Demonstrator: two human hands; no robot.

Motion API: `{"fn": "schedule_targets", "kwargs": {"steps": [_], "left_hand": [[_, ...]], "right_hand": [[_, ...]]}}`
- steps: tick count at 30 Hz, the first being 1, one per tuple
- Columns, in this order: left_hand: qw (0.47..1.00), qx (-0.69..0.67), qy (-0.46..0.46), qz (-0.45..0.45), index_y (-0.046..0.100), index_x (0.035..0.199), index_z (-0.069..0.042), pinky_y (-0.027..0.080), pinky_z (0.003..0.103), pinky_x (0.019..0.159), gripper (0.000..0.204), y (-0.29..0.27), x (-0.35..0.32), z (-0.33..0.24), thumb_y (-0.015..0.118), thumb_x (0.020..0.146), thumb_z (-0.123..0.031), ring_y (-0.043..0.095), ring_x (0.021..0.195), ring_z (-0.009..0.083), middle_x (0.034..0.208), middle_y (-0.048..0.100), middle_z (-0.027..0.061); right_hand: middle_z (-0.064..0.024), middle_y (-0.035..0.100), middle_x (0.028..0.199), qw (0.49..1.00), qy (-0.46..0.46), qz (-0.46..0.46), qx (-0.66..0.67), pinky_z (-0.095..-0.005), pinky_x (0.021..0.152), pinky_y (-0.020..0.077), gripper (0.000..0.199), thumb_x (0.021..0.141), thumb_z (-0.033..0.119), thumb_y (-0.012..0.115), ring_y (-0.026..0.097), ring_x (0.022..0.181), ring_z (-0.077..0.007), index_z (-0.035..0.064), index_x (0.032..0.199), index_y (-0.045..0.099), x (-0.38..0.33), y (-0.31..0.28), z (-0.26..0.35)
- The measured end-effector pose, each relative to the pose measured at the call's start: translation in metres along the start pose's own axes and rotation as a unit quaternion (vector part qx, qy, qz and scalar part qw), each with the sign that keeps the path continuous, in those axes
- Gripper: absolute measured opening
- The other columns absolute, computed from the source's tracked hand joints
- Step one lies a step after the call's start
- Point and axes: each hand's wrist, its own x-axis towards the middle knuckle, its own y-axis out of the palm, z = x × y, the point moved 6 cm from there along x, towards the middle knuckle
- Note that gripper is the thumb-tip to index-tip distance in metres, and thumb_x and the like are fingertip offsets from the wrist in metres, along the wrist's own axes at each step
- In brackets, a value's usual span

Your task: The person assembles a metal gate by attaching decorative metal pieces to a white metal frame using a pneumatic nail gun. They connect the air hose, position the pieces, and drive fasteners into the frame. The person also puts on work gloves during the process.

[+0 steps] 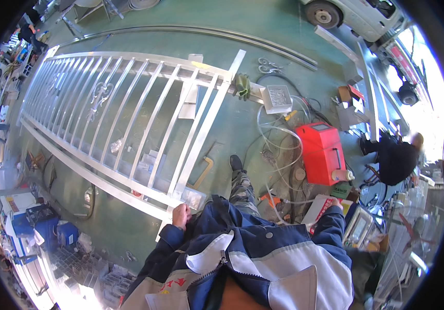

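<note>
A long white metal railing [163,103] with several upright bars lies across the left side, raised off the floor. At its near right corner my left hand [181,216] is closed in a fist beside the end post. Whether the fingers grip the post or something small, I cannot make out. Out to the right, my right hand [334,203] hangs over a white and red box [321,211]; its fingers are mostly hidden, and I cannot tell whether it touches the box. Green work gloves [242,87] drape over the railing's far right corner.
A red machine [321,153] stands to the right, with loose hoses [284,129] around it. An open tray of small parts [277,98] sits beyond the railing. A crouching person [399,157] is at far right. Blue containers [46,225] stand at lower left.
</note>
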Motion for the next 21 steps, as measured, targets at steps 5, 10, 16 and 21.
{"fn": "schedule_targets", "kwargs": {"steps": [5,10,16,21], "left_hand": [[0.981,0.04,-0.015,-0.189,0.044,0.066,-0.012,0.026,0.029,0.043,0.042,-0.027,-0.011,-0.022,0.044,0.104,-0.031,0.035,0.044,0.0112,0.054,0.036,-0.0014],[0.975,0.1,-0.08,-0.179,0.047,0.064,-0.009,0.029,0.03,0.041,0.05,0.072,0.032,-0.043,0.05,0.105,-0.039,0.038,0.04,0.0134,0.051,0.042,0.0019],[0.973,0.105,-0.032,-0.203,0.066,0.099,0.0,0.044,0.026,0.049,0.042,0.059,0.011,-0.026,0.045,0.107,-0.035,0.061,0.062,0.0105,0.081,0.07,0.0062],[0.957,0.116,-0.092,-0.25,0.07,0.113,0.0,0.05,0.024,0.06,0.028,0.063,0.017,0.002,0.052,0.105,-0.019,0.067,0.074,0.0103,0.093,0.075,0.0081]], "right_hand": [[-0.0157,0.057,0.135,0.638,-0.107,0.234,-0.725,-0.0425,0.104,0.047,0.059,0.08,0.03,0.072,0.052,0.129,-0.0309,0.0113,0.134,0.059,-0.176,0.225,-0.011],[-0.0304,0.059,0.13,0.709,-0.382,0.354,-0.476,-0.046,0.108,0.0432,0.062,0.082,0.029,0.072,0.053,0.127,-0.0451,-0.0033,0.132,0.055,-0.193,0.434,-0.032],[-0.0293,0.054,0.14,0.675,-0.399,0.458,-0.419,-0.044,0.112,0.0388,0.079,0.09,0.05,0.066,0.05,0.133,-0.0425,-0.0042,0.144,0.046,-0.338,0.735,-0.02],[-0.0327,0.053,0.138,0.728,-0.404,0.363,-0.419,-0.048,0.107,0.0423,0.107,0.075,0.061,0.077,0.054,0.125,-0.0454,-0.0072,0.147,0.036,-0.311,0.862,-0.008]]}}
